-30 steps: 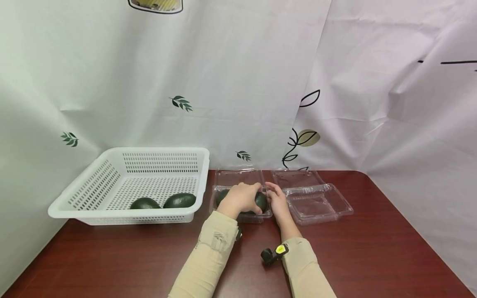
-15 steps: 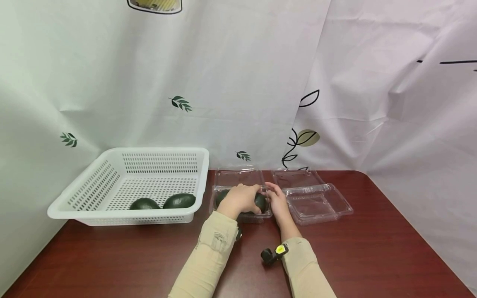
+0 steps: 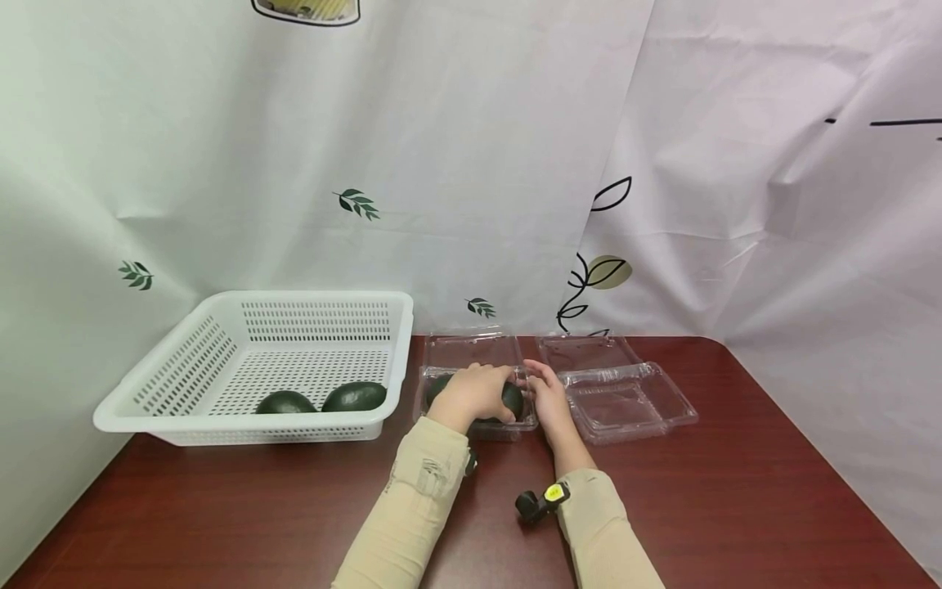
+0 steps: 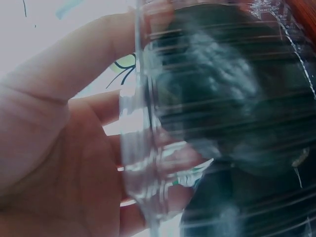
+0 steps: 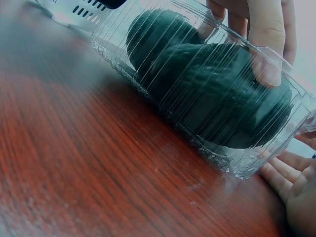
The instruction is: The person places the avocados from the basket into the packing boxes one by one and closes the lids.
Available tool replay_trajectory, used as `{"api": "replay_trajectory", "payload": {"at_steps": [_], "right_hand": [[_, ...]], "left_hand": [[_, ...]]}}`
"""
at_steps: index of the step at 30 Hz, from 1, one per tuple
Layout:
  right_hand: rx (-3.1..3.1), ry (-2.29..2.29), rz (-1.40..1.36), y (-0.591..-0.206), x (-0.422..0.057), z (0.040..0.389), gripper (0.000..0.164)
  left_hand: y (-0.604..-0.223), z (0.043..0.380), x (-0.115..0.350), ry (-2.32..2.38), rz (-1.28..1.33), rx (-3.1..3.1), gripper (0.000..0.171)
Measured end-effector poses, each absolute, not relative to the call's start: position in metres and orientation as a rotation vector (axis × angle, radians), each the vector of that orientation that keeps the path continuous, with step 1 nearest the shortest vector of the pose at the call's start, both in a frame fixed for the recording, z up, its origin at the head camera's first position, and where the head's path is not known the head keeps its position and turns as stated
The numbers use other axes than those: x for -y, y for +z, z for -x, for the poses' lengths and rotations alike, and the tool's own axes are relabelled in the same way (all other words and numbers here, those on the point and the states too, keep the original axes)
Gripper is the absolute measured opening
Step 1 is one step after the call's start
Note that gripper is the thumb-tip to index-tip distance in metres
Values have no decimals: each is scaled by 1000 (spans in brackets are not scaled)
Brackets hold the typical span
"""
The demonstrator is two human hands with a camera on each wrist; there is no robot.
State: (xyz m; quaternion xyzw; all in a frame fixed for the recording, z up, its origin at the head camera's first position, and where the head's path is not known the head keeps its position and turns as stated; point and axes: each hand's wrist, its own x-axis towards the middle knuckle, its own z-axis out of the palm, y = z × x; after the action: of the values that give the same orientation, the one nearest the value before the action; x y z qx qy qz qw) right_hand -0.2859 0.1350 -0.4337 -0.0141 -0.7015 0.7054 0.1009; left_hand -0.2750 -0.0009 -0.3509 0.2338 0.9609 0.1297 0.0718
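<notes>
My left hand (image 3: 474,393) reaches from above into an open clear plastic clamshell box (image 3: 471,352) and grips a dark green avocado (image 3: 512,401) at its right end. The thumb (image 5: 266,71) lies on the avocado's near side, and the other fingers go behind it. A second avocado (image 3: 437,388) sits to its left in the same box, partly hidden by the hand. At the box's right side is my right hand (image 3: 548,401), its fingers (image 5: 279,168) extended along the outside of the wall.
On the left stands a white slotted basket (image 3: 316,319) holding two avocados (image 3: 355,397). Another open clamshell box (image 3: 621,409) lies close to the right hand. A patterned white cloth (image 3: 456,164) hangs behind the dark red table (image 3: 294,507).
The avocado under the left hand has shifted slightly to the left inside the box. Both hands keep nearly the same places.
</notes>
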Motion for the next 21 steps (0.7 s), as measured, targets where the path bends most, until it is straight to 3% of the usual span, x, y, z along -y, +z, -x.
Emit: {"api": "replay_trajectory", "payload": {"at_steps": [21], "right_hand": [[2105, 2076, 98, -432, -139, 289, 35]], "left_hand": [[-337, 274, 18, 457, -681, -2941, 69]]}}
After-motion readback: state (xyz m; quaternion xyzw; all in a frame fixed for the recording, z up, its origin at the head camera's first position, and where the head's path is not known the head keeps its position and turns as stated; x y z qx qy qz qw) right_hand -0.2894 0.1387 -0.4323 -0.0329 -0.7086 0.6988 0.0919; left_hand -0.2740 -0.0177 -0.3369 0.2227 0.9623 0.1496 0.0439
